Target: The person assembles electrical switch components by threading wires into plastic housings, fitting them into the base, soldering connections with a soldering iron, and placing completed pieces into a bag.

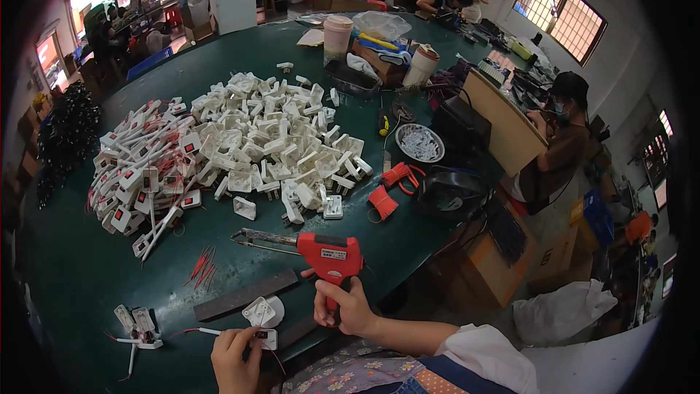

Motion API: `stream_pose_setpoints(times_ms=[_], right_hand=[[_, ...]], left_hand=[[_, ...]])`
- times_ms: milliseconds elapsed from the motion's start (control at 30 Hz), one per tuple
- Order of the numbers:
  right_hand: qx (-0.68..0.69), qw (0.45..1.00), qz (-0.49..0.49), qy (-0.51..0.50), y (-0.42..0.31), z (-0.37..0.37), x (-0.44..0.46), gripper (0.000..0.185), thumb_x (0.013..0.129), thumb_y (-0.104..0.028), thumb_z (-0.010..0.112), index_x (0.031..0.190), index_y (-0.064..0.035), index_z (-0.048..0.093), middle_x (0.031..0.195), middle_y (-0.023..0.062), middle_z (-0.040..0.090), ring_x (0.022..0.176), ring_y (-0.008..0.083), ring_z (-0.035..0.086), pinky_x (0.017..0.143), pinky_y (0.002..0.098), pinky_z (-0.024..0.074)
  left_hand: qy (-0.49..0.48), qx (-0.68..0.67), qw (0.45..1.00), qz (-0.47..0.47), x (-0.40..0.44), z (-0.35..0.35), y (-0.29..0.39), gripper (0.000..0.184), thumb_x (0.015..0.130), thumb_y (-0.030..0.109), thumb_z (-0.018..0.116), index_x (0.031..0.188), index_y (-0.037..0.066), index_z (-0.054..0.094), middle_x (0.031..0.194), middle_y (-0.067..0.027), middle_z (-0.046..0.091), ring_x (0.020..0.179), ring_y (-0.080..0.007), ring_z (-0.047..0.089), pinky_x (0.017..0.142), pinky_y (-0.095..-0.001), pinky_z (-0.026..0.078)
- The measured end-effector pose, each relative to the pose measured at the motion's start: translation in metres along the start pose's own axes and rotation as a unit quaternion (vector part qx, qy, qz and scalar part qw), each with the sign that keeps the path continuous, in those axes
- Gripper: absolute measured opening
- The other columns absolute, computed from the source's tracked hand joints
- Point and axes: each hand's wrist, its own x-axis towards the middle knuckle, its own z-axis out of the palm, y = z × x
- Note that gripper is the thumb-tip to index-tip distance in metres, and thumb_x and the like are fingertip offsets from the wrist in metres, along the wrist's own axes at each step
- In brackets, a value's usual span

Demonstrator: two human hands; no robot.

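My right hand is wrapped round the handle of a red soldering gun, whose metal tip points left above the green table. Lower down, my left hand pinches a small white plug housing with a dark part inside. A white cable and thin red wires run out from it. Just above the fingers, an open white housing rests on a round white piece. Beside them lies a dark flat bar. Short red wires are scattered farther left.
Heaps of white housings and cabled plugs with red switches cover the table's middle and left. Wired pieces lie front left. Right are red wire bundles, a metal bowl and a board; a person sits beyond.
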Motion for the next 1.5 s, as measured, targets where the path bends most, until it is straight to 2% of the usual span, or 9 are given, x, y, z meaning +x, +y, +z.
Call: stream_pose_setpoints(times_ms=[100, 400, 800, 1000, 1067, 1100, 1200, 1333, 1500], right_hand=[[0.020, 1.000, 0.006, -0.019, 0.005, 0.002, 0.003, 0.032, 0.093, -0.018, 0.054, 0.119, -0.0008, 0.054, 0.052, 0.0063, 0.053, 0.037, 0.0103, 0.045, 0.035, 0.0235, 0.0327], [0.015, 1.000, 0.017, -0.021, -0.005, 0.019, 0.010, 0.031, 0.092, -0.019, 0.056, 0.118, -0.0020, 0.056, 0.053, 0.0047, 0.053, 0.037, 0.0090, 0.045, 0.037, 0.0226, 0.0341], [0.011, 0.999, 0.031, -0.040, 0.011, 0.022, 0.014, 0.032, 0.093, -0.019, 0.056, 0.120, -0.0013, 0.054, 0.053, 0.0040, 0.053, 0.038, 0.0085, 0.046, 0.036, 0.0221, 0.0345], [0.000, 0.998, 0.025, -0.050, 0.011, 0.020, 0.014, 0.032, 0.092, -0.019, 0.056, 0.119, -0.0017, 0.054, 0.053, 0.0048, 0.054, 0.038, 0.0091, 0.047, 0.037, 0.0223, 0.0347], [-0.023, 0.999, 0.035, -0.028, 0.007, 0.025, 0.013, 0.032, 0.091, -0.018, 0.056, 0.118, -0.0020, 0.054, 0.053, 0.0060, 0.054, 0.038, 0.0103, 0.047, 0.037, 0.0224, 0.0348], [-0.043, 0.999, 0.027, -0.019, 0.008, 0.025, 0.014, 0.031, 0.091, -0.018, 0.054, 0.117, -0.0016, 0.054, 0.053, 0.0072, 0.054, 0.038, 0.0119, 0.048, 0.037, 0.0230, 0.0351], [-0.040, 0.999, 0.000, -0.005, 0.009, 0.024, 0.014, 0.035, 0.091, -0.019, 0.051, 0.118, 0.0021, 0.050, 0.051, 0.0078, 0.052, 0.037, 0.0149, 0.049, 0.036, 0.0241, 0.0355], [-0.040, 0.999, -0.019, -0.022, 0.009, 0.015, 0.014, 0.037, 0.093, -0.018, 0.044, 0.121, 0.0057, 0.044, 0.049, 0.0078, 0.046, 0.034, 0.0145, 0.038, 0.038, 0.0297, 0.0384], [-0.053, 0.998, -0.022, -0.017, 0.011, 0.009, 0.014, 0.038, 0.094, -0.021, 0.042, 0.122, 0.0051, 0.042, 0.049, 0.0074, 0.044, 0.034, 0.0146, 0.038, 0.039, 0.0301, 0.0391]], left_hand=[[-0.005, 0.007, 1.000, 0.006, -0.002, 0.002, -0.002, 0.023, 0.071, -0.005, 0.067, 0.094, -0.001, 0.065, 0.079, -0.0116, 0.059, 0.072, -0.0234, 0.062, 0.064, -0.0308, 0.047], [0.039, 0.048, 0.995, 0.078, 0.000, 0.013, -0.020, 0.024, 0.065, -0.004, 0.074, 0.088, 0.000, 0.067, 0.076, -0.0108, 0.059, 0.066, -0.0213, 0.059, 0.061, -0.0290, 0.046], [0.077, 0.045, 0.986, 0.141, -0.003, 0.019, -0.020, 0.016, 0.068, -0.007, 0.070, 0.081, 0.000, 0.065, 0.072, -0.0108, 0.061, 0.066, -0.0235, 0.059, 0.061, -0.0299, 0.045], [0.077, 0.046, 0.986, 0.137, 0.002, 0.019, -0.023, 0.014, 0.070, -0.007, 0.069, 0.081, -0.001, 0.064, 0.072, -0.0114, 0.061, 0.065, -0.0233, 0.059, 0.060, -0.0299, 0.045], [0.044, 0.013, 0.993, 0.108, -0.004, 0.019, -0.047, 0.024, 0.073, 0.001, 0.068, 0.097, -0.001, 0.065, 0.076, -0.0107, 0.059, 0.065, -0.0230, 0.057, 0.059, -0.0301, 0.044], [0.075, -0.014, 0.996, 0.056, 0.000, 0.019, -0.031, 0.008, 0.075, -0.003, 0.067, 0.082, 0.000, 0.065, 0.071, -0.0127, 0.061, 0.063, -0.0278, 0.059, 0.058, -0.0324, 0.046], [0.020, -0.084, 0.996, 0.013, 0.002, 0.005, -0.034, 0.011, 0.081, -0.002, 0.061, 0.090, -0.003, 0.066, 0.082, -0.0143, 0.068, 0.077, -0.0224, 0.068, 0.069, -0.0276, 0.050], [0.053, -0.159, 0.985, -0.039, -0.001, -0.004, -0.039, 0.014, 0.081, -0.004, 0.061, 0.094, -0.004, 0.066, 0.085, -0.0121, 0.069, 0.078, -0.0178, 0.067, 0.071, -0.0261, 0.050], [0.081, -0.101, 0.991, 0.041, 0.001, 0.000, -0.048, 0.014, 0.077, -0.001, 0.067, 0.091, 0.000, 0.067, 0.081, -0.0103, 0.065, 0.071, -0.0221, 0.063, 0.063, -0.0293, 0.049]])
